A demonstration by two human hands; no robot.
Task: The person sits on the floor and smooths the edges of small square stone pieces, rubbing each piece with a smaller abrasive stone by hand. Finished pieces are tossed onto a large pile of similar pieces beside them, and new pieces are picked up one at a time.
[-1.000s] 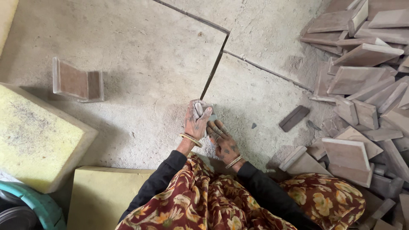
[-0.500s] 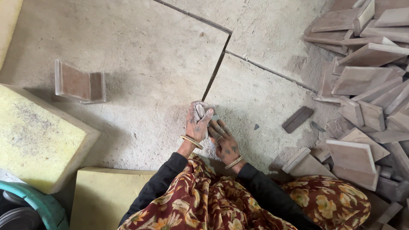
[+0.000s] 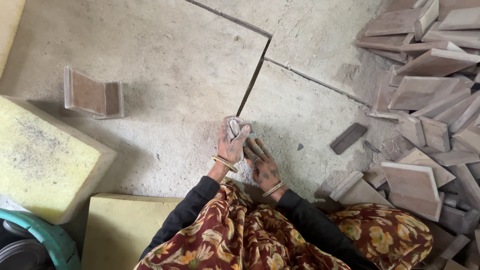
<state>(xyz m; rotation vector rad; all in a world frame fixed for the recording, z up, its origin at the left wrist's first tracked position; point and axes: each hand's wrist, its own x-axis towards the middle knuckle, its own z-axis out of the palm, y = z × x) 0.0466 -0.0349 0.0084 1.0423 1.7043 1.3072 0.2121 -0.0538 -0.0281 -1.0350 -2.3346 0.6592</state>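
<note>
While I look down past the floral red-and-brown skirt (image 3: 260, 240) and black sleeves (image 3: 190, 210), both hands sit close together on the grey concrete floor (image 3: 165, 55), just right of a dark floor joint (image 3: 252, 80). Left hand (image 3: 231, 142): fingers curled around a small pale folded scrap, sandpaper or cloth, can't tell which (image 3: 235, 126), gripping it. Right hand (image 3: 261, 164): fingers mostly flat, pressing down on a small grey flat piece (image 3: 251, 136) that's largely hidden under both hands; can't tell if it's pinched. Thin metal bangles on both wrists. Yellow foam blocks (image 3: 45, 160) to the near left, teal hose (image 3: 45, 237) at the corner. Further left, a small brown L-shaped wooden stand (image 3: 92, 96) upright. Right side: loose dark wooden block (image 3: 348, 138) alone, then a big heap of brownish flat wooden pieces (image 3: 425, 90) running to the top edge.
</note>
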